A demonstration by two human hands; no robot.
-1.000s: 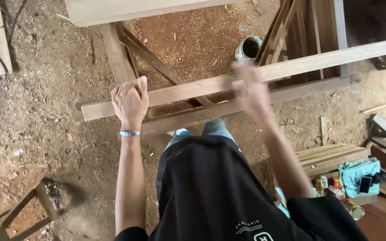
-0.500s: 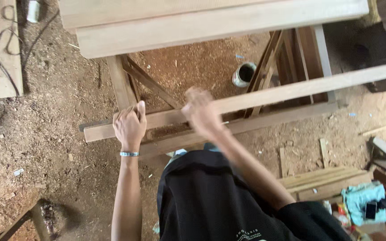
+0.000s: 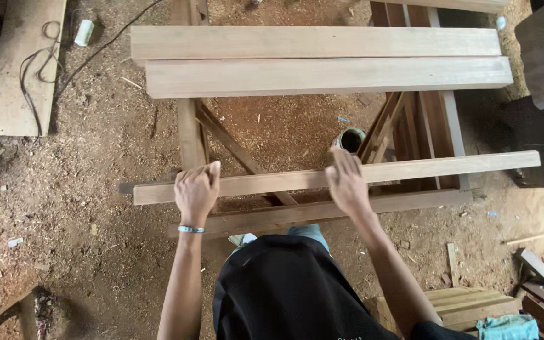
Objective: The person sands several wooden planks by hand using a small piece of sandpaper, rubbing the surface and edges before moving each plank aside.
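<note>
Sawdust floor below; wooden plank point(image 3: 410, 171) under both hands, left hand point(image 3: 196, 190) gripping.

Two broad pale planks point(image 3: 322, 60) lie side by side across the far end of a wooden trestle frame point(image 3: 410, 132). Between its legs an open tin can point(image 3: 349, 138) stands on the sawdust-covered floor point(image 3: 83, 208). At far left, a flat board point(image 3: 23, 69) carries a looped dark cable point(image 3: 36, 47), with a small white roll point(image 3: 84, 32) just beside it. A turquoise cloth point(image 3: 505, 327) lies at lower right, near stacked timber offcuts point(image 3: 467, 302).
</note>
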